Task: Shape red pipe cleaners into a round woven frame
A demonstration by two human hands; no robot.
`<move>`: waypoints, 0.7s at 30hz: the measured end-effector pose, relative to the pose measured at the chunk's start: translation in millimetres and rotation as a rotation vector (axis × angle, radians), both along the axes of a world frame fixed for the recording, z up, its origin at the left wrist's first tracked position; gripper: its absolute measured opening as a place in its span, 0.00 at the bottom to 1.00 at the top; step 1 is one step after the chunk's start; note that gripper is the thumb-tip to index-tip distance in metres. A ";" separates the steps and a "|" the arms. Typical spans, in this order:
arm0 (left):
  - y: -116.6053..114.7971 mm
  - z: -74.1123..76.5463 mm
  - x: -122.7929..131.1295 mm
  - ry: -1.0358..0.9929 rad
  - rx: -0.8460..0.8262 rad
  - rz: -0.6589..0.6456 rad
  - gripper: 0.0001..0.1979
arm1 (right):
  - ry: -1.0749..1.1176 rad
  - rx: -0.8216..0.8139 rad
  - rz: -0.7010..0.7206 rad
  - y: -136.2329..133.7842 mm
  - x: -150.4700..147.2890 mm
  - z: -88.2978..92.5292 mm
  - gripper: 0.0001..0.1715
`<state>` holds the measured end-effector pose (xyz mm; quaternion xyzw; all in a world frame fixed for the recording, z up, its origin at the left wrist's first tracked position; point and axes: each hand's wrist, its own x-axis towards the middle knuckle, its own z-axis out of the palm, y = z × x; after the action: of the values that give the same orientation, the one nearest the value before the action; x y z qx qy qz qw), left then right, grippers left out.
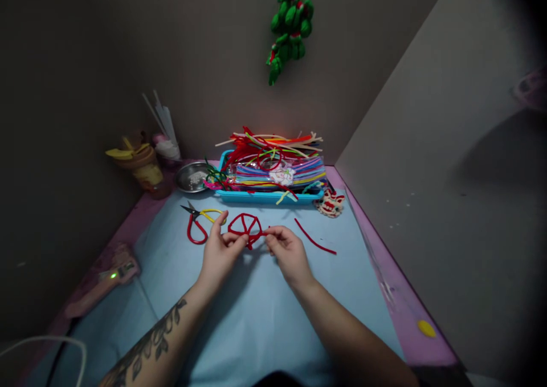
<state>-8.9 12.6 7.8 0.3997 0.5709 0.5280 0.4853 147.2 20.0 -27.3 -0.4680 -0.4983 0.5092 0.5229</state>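
Note:
A round red pipe-cleaner frame [245,224] with spokes is held up between both hands over the blue sheet. My left hand [224,250] pinches its lower left part between thumb and fingers. At its right side, my right hand [288,253] pinches a short red end that sticks out from the frame. A loose red pipe cleaner [314,237] lies on the sheet to the right of my right hand. Scissors [197,219] with one red and one yellow handle lie spread beside my left hand.
Behind the hands stands a blue tray [265,197] heaped with coloured pipe cleaners. A metal bowl [194,177] and a brown pot [147,173] are at back left. A glue gun [111,278] with a green light lies left. A lion-face piece [331,203] sits right of the tray.

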 end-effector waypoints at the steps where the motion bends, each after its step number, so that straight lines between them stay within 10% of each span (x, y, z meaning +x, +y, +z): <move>1: 0.8 0.0 -1.7 0.004 -0.005 -0.005 0.46 | -0.119 0.070 0.006 1.4 4.5 1.2 0.09; 9: 8.1 -6.8 -14.3 -0.034 -0.115 -0.185 0.50 | -0.724 0.571 -0.042 4.9 17.1 12.7 0.12; 21: 10.5 -8.5 -18.3 -0.118 -0.179 -0.225 0.48 | -0.201 -0.033 0.148 4.2 6.3 5.6 0.06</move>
<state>-27.2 23.1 -0.7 0.3845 0.5378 0.4398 0.6079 153.5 24.2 -21.8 -0.4873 -0.5729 0.5049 0.4236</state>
